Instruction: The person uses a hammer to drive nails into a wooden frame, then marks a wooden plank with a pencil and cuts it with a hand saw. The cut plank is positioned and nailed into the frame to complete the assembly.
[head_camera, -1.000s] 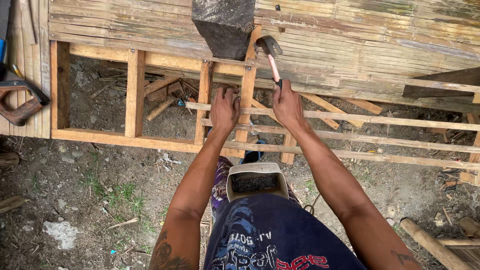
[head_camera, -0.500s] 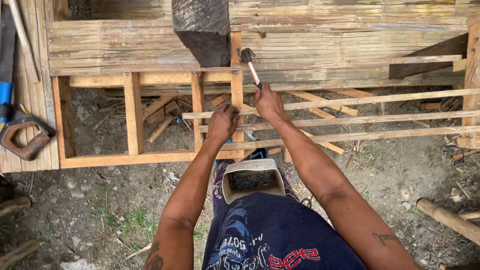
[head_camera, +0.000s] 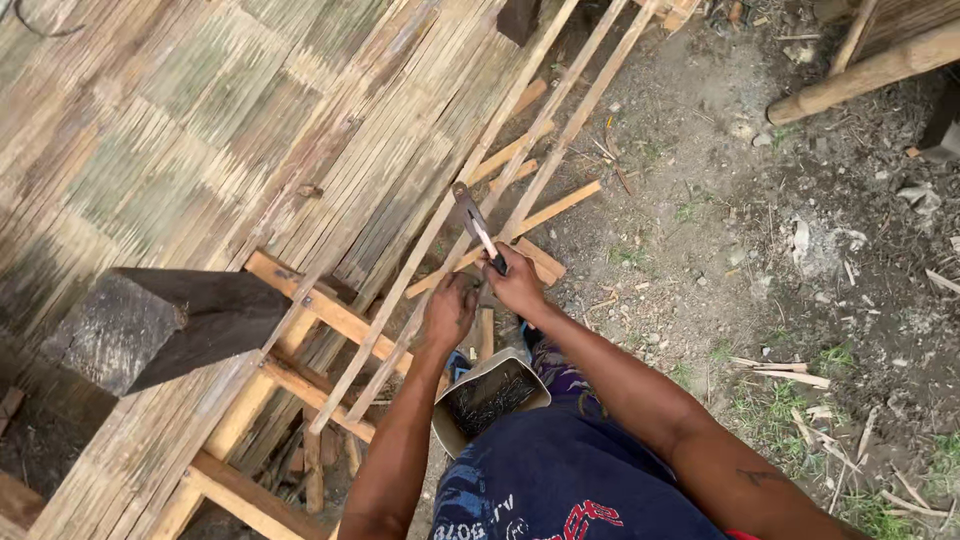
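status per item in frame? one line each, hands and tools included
Right hand: closed around the hammer handle.
Hammer: raised, head above the slats.
Left hand: resting on a bamboo slat.
Bamboo slats: laid diagonally across the wooden frame.
Nail container: open, in the lap, holding nails.
Dark block: lying on the frame.

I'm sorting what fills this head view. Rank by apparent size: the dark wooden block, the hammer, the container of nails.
1. Dark wooden block, clearly largest, though it may sit nearer the camera.
2. Container of nails.
3. Hammer in the right hand, partly hidden, looks smallest.
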